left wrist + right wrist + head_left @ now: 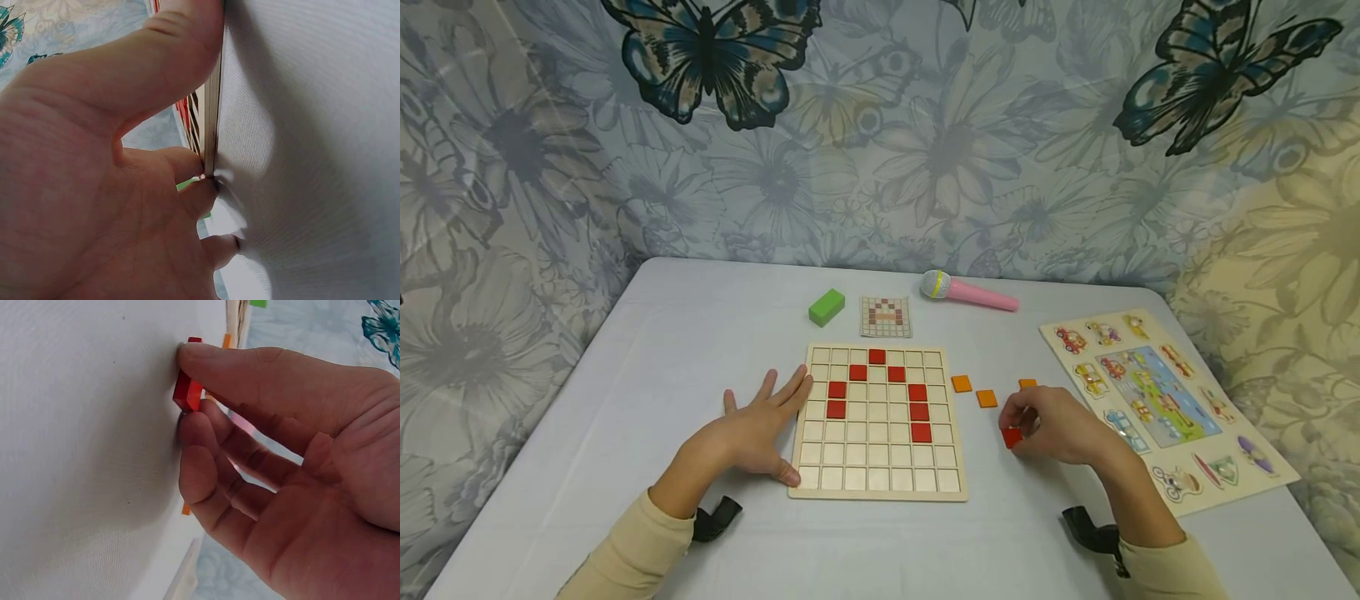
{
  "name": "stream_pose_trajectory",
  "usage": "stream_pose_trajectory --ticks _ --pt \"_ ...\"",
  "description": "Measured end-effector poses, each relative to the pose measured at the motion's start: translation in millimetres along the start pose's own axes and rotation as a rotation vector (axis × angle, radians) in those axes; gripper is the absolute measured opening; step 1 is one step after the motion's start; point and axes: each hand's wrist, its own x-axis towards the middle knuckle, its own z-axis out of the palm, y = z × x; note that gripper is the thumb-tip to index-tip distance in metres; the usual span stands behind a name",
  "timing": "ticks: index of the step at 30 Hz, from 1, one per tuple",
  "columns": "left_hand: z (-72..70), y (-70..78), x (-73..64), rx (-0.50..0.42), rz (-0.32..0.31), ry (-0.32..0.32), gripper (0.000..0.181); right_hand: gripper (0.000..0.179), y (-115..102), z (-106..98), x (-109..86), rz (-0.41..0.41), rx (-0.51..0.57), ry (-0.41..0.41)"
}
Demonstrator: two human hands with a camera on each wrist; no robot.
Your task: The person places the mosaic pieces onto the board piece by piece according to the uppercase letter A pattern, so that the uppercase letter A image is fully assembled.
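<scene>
A pale square grid board (877, 479) lies flat on the table, with several red tiles (877, 357) set in its cells in a peaked outline. The right side of that outline reaches one row lower than the left. My left hand (758, 429) spreads along the board's left edge, thumb and fingertips right at the rim, as the left wrist view also shows. To the right of the board, my right hand (1060, 423) pinches a red tile (187, 390) between thumb and fingers, close over the white cloth. Orange tiles (987, 399) lie between that hand and the board.
Behind the board are a small pattern card (886, 317), a green block (827, 307) and a pink toy microphone (977, 294). A picture puzzle board (1225, 467) lies at the right, under the right forearm's side. A patterned curtain (880, 167) hangs behind the table.
</scene>
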Motion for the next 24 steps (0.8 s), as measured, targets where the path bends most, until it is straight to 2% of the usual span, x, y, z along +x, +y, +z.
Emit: stream_pose_trajectory --ticks 11,24 --pt "-1.0 0.9 -1.3 -0.002 -0.002 0.007 0.137 0.025 -3.3 0.3 0.2 -0.034 0.001 0.001" --pt "-0.5 0.8 -0.4 -0.002 -0.004 0.006 0.139 0.023 -3.9 3.6 2.7 -0.128 0.029 0.064"
